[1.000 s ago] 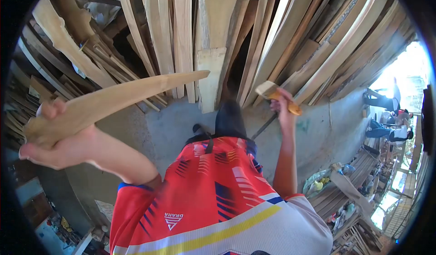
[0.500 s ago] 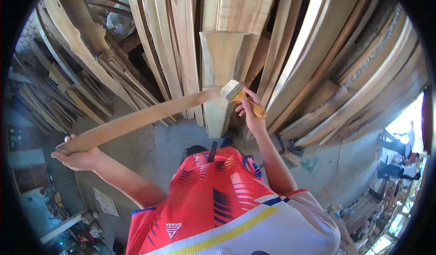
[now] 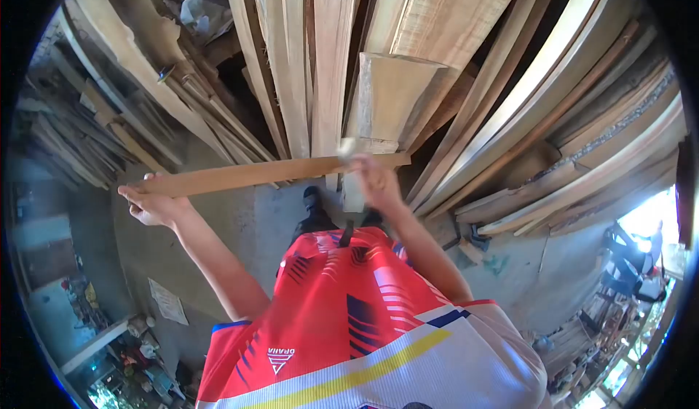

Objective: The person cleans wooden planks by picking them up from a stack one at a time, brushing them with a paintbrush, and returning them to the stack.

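A long, narrow wooden board (image 3: 255, 175) spans the view in front of me, nearly level. My left hand (image 3: 154, 204) grips its left end, fingers wrapped around the edge. My right hand (image 3: 380, 185), smeared by motion, is closed around a paintbrush (image 3: 349, 147). The brush's pale bristle end shows blurred at the board, towards its right part. Whether the bristles touch the wood I cannot tell, and the handle is mostly hidden by the hand.
Tall planks (image 3: 333, 60) lean side by side ahead, with a short wooden block (image 3: 399, 100) among them. More curved slabs (image 3: 575, 183) stand at right, and thin offcuts (image 3: 80, 140) are stacked at left. A sheet of paper (image 3: 167, 301) lies on the concrete floor (image 3: 240, 278).
The board has swung to a more level position, its left end moving right and up. My right hand and the brush have shifted slightly left, and the board's right end now extends past them.
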A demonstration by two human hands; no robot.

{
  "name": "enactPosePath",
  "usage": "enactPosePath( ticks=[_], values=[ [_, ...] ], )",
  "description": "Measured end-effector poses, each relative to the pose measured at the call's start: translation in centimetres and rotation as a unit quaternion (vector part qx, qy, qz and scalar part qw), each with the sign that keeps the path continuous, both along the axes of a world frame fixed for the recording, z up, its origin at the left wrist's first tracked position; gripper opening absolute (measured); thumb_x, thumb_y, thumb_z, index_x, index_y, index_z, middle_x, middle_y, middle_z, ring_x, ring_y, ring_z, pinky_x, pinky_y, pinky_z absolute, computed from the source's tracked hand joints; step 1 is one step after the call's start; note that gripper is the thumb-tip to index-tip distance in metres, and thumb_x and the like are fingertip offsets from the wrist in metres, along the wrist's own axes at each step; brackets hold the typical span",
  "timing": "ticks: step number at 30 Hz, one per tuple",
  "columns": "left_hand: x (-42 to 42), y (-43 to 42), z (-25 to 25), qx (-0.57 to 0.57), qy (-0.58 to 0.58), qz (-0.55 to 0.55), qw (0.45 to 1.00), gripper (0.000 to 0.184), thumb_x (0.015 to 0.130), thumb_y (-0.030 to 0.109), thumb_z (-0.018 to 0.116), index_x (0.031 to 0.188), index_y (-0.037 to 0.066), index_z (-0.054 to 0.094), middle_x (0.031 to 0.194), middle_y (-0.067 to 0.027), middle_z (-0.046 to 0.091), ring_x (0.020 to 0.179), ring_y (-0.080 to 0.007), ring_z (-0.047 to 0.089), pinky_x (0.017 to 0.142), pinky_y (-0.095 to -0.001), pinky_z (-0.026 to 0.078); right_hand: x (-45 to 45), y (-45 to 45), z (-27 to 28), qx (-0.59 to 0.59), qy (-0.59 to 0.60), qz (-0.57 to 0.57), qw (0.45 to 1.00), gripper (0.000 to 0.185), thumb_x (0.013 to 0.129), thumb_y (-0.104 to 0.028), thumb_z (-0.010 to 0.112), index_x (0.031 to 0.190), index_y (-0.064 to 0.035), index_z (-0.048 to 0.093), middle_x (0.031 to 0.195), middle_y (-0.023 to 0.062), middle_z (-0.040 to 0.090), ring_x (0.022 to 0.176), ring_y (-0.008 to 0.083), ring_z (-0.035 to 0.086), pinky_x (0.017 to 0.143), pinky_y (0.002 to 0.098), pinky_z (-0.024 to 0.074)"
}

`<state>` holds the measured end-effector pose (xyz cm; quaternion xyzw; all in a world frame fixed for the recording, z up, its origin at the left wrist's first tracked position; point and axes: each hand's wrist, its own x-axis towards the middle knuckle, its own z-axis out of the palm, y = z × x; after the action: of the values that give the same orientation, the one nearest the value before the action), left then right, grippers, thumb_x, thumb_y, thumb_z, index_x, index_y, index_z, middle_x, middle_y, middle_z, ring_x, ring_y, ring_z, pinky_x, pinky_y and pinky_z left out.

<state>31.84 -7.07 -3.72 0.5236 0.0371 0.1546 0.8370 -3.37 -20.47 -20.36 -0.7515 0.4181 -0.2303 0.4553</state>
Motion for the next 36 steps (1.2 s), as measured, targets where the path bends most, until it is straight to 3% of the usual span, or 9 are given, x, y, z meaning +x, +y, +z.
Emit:
enactPosePath(
  ticks=[2,3,5,8,13,17,26,33,36],
  values=[
    [0.1,-2.3,0.4,-0.003,0.003,-0.054,0.999,0.036,0.099,0.039,0.062,0.099,0.008,0.044,0.08,-0.008,0.054,0.065,-0.0233,0.059,0.051,-0.0345,0.05,-4.6,-2.2,-9.6,-0.075,0.061,-0.121,0.988,0.015,0.097,-0.02,0.06,0.105,-0.0077,0.063,0.085,0.0126,0.069,0.071,0.0291,0.069,0.066,0.0386,0.053],
    [0.0,-4.0,0.6,-0.01,0.002,-0.079,0.997,0.035,0.099,0.039,0.061,0.098,0.008,0.044,0.08,-0.0074,0.053,0.064,-0.0231,0.059,0.052,-0.0343,0.049,-6.3,-2.6,-9.2,-0.02,0.128,-0.142,0.981,0.018,0.097,-0.03,0.056,0.107,-0.0163,0.065,0.09,0.0162,0.071,0.085,0.0404,0.068,0.071,0.0464,0.0547],
    [0.0,-6.8,0.8,-0.017,0.001,-0.128,0.992,0.032,0.1,0.039,0.059,0.097,0.01,0.045,0.079,-0.0064,0.052,0.064,-0.0228,0.058,0.052,-0.0339,0.048,-6.8,-2.4,-8.9,0.051,0.052,-0.14,0.987,0.02,0.099,-0.028,0.056,0.108,-0.0124,0.065,0.086,0.0118,0.072,0.079,0.0274,0.071,0.068,0.0378,0.0549],
    [-4.4,-11.3,1.8,-0.06,0.044,-0.311,0.947,0.025,0.102,0.033,0.049,0.099,0.01,0.039,0.082,-0.0077,0.049,0.069,-0.0203,0.054,0.062,-0.0345,0.047,-4.5,-1.3,-3.1,0.168,-0.047,-0.132,0.976,0.026,0.102,-0.029,0.056,0.112,-0.0062,0.063,0.084,0.0062,0.07,0.077,0.0117,0.068,0.064,0.0272,0.0515],
    [-12.8,-16.3,3.3,-0.072,-0.081,-0.512,0.852,0.024,0.091,0.016,0.064,0.085,0.009,0.041,0.072,-0.0069,0.054,0.052,-0.0244,0.061,0.04,-0.038,0.049,1.2,1.1,6.6,0.165,-0.269,-0.153,0.936,0.029,0.103,-0.026,0.052,0.12,-0.0032,0.058,0.085,0.0067,0.066,0.07,0.0123,0.063,0.063,0.025,0.0491],
    [-16.4,-17.6,6.6,-0.189,-0.086,-0.663,0.719,0.027,0.086,0.011,0.074,0.086,0.005,0.048,0.088,-0.0066,0.056,0.078,-0.0109,0.053,0.07,-0.0284,0.047,1.0,2.1,13.4,0.109,-0.379,-0.228,0.89,0.037,0.103,-0.029,0.044,0.127,-0.002,0.052,0.088,0.0104,0.065,0.069,0.0181,0.064,0.062,0.0287,0.0493],
    [-19.9,-21.0,6.1,0.036,-0.104,-0.639,0.761,0.029,0.097,0.029,0.061,0.088,0.002,0.06,0.085,-0.0043,0.056,0.065,-0.0134,0.055,0.063,-0.0282,0.044,-3.0,-1.2,3.4,0.169,-0.353,-0.244,0.887,0.029,0.104,-0.025,0.051,0.126,-0.0056,0.051,0.084,0.0083,0.065,0.062,0.0107,0.059,0.054,0.0227,0.0465],
    [-21.3,-19.9,7.9,0.027,-0.122,-0.546,0.828,0.029,0.098,0.032,0.064,0.092,0.004,0.061,0.074,-0.0004,0.054,0.062,-0.0066,0.049,0.06,-0.0239,0.04,-0.7,-0.5,13.8,0.036,-0.426,-0.114,0.897,0.028,0.105,-0.027,0.047,0.119,-0.0041,0.057,0.093,0.0103,0.067,0.066,0.0116,0.062,0.06,0.0236,0.0478],
    [-21.2,-19.8,9.1,0.034,-0.105,-0.54,0.834,0.032,0.098,0.039,0.063,0.095,0.007,0.059,0.077,0.0,0.054,0.065,-0.0087,0.049,0.062,-0.025,0.04,-1.9,-1.3,9.1,0.16,-0.466,-0.135,0.86,0.029,0.105,-0.024,0.048,0.124,-0.0022,0.055,0.085,0.0055,0.066,0.067,0.0114,0.062,0.059,0.0233,0.0465]
  ],
)
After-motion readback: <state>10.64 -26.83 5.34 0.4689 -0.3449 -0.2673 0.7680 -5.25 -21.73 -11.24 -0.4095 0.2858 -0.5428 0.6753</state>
